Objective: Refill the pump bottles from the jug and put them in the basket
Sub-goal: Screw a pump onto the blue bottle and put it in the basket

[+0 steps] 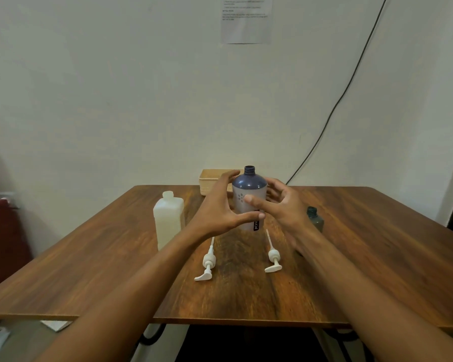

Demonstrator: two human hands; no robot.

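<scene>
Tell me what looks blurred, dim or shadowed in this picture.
Head view: dim warm light, faint shadows on the brown wooden table; the left hand and right hand around the grey blue-shouldered plastic bottle look smeared; the white printed wall sheet is unreadable.

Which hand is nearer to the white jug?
Left. The left hand is just right of the white jug, at the blue bottle; the right hand is beyond that bottle.

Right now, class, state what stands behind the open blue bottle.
A woven basket. Only its left part shows; the left hand and the blue bottle cover the rest, and its inside is hidden.
</scene>
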